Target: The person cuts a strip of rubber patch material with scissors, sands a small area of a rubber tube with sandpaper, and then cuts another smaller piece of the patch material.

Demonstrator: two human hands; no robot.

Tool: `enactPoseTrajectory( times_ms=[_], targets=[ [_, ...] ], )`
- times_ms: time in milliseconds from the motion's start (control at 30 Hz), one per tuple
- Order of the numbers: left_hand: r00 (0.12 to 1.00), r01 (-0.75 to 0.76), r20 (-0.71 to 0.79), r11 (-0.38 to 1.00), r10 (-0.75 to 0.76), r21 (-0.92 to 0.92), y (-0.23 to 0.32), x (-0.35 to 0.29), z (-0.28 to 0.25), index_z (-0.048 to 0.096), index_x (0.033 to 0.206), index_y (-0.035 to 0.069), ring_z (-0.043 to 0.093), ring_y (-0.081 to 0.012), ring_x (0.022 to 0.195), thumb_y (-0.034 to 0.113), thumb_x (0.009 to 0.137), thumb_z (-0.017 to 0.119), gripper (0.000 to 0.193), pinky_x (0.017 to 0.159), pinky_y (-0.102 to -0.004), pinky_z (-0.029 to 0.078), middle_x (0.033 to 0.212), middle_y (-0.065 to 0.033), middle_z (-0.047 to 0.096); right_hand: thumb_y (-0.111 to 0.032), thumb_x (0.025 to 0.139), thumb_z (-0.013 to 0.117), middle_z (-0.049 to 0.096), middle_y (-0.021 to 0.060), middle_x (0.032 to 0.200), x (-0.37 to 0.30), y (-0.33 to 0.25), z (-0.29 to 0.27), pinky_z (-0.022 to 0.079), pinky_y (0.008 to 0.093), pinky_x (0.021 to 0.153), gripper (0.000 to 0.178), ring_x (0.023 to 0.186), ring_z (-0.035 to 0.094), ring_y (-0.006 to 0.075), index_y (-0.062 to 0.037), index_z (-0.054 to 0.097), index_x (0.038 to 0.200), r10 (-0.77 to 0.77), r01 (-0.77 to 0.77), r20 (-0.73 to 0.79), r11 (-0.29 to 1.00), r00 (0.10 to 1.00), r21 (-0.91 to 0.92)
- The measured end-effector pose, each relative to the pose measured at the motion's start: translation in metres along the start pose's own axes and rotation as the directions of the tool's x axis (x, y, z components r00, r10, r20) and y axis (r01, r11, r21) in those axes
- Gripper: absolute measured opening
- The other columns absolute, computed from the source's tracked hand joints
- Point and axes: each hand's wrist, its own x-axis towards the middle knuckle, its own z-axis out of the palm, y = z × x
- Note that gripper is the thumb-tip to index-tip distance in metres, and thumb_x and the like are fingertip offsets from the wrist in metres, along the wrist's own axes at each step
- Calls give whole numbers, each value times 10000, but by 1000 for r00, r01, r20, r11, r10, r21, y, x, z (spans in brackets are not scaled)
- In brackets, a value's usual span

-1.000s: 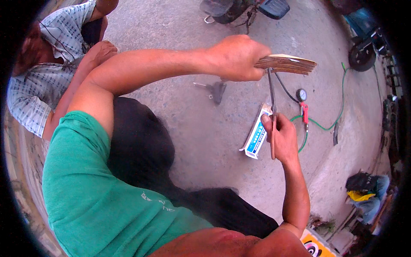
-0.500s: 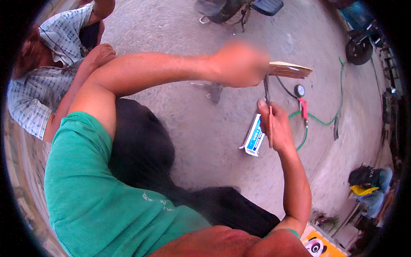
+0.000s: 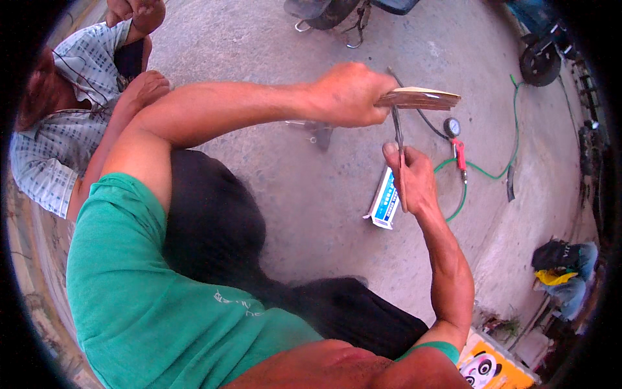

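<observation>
My left hand [image 3: 355, 96] is closed around one end of a flat bundle of brown strips [image 3: 421, 100] with a pale upper face. The bundle juts out to the right of my fist. Below it, my right hand [image 3: 416, 176] grips a long, narrow tool [image 3: 398, 129] with dark metal jaws and a brown handle. The jaws point up to the underside of the bundle, beside my left fingers; whether they clamp a strip is too small to tell. Just left of my right hand, a blue and white carton [image 3: 387, 202] lies on the concrete.
A pressure gauge [image 3: 451, 127] with a red grip [image 3: 459, 154] and green hose [image 3: 487, 184] lies to the right. A person in a patterned shirt [image 3: 45, 162] sits at the left. Vehicle parts [image 3: 330, 14] stand at the far edge, a wheel [image 3: 540, 63] at far right.
My left hand and the bundle have moved slightly left. My right hand has followed, up and left, with the tool. The seated person's raised hand shows more fully.
</observation>
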Motion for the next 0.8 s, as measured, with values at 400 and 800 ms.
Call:
enactPoseTrajectory(
  times_ms=[400,800],
  targets=[
    [998,56,19,982,-53,-180,-5,-2,10,704,961,43,699,-396,802,165,753,678,243,730,-461,552,836,-214,703,-630,944,521,571,247,736,10,0,6,447,476,728,708,710,544,325,69,572,835,18,-19,31,999,999,46],
    [998,-49,-32,998,50,40,-20,-9,25,691,930,88,690,-396,769,223,782,688,200,685,-500,542,804,-181,700,-654,921,555,521,71,645,8,15,17,393,353,567,669,599,488,157,-2,577,778,61,-66,59,995,996,81]
  ],
)
